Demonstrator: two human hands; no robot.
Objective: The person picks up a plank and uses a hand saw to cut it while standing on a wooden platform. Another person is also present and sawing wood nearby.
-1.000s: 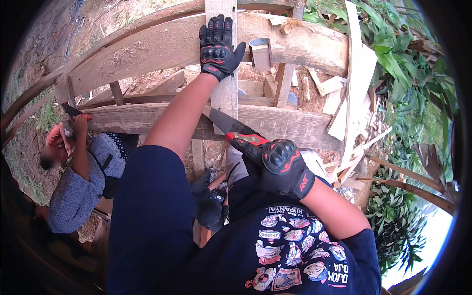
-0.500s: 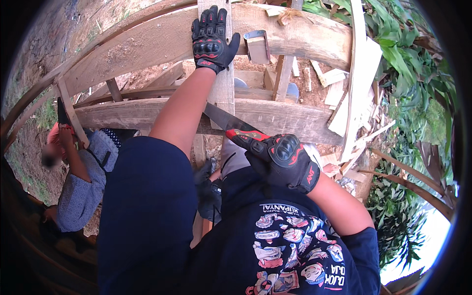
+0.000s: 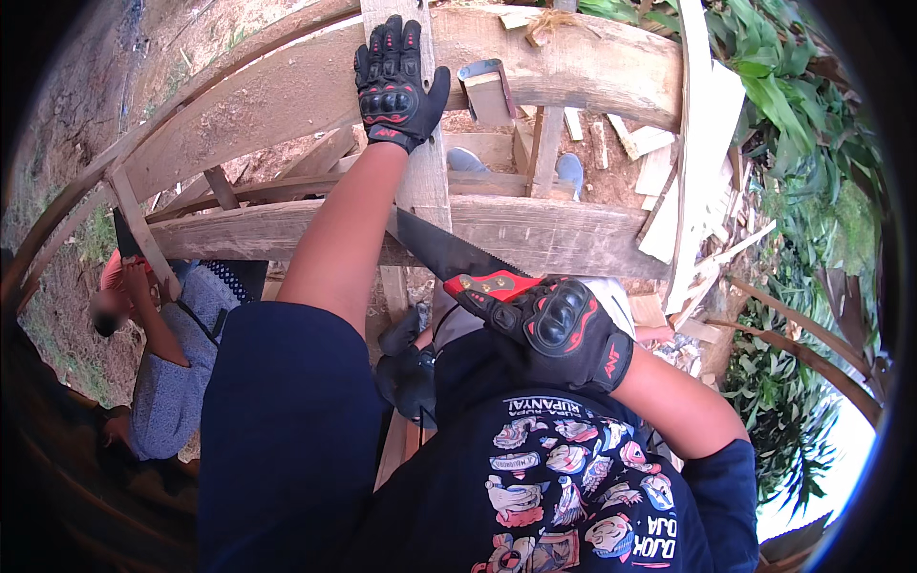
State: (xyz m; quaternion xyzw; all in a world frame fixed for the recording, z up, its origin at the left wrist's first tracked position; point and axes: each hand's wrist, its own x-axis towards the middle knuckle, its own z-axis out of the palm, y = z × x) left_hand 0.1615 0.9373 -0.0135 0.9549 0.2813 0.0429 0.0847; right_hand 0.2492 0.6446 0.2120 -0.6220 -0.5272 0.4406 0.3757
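Note:
My left hand (image 3: 399, 91), in a black glove with red trim, lies flat with its fingers stretched out on a pale wooden plank (image 3: 425, 181). The plank crosses two long beams, a far one (image 3: 583, 62) and a nearer one (image 3: 564, 231). A hand saw (image 3: 444, 250) with a red handle is gripped in my gloved right hand (image 3: 559, 320), close to my body. Its blade slants up and left to the plank by the nearer beam; my left forearm hides the tip, so I cannot tell how deep the teeth sit.
A wooden block with a dark curved metal band (image 3: 487, 91) rests beside my left hand. Offcuts (image 3: 650, 141) litter the ground at right, near green leaves (image 3: 769, 105). Another person in a grey garment (image 3: 172, 396) is at the left. Someone's shoes (image 3: 570, 170) show beyond the nearer beam.
My right hand has drawn the saw slightly down and to the right. My left hand stays flat on the plank, while the view has shifted a little.

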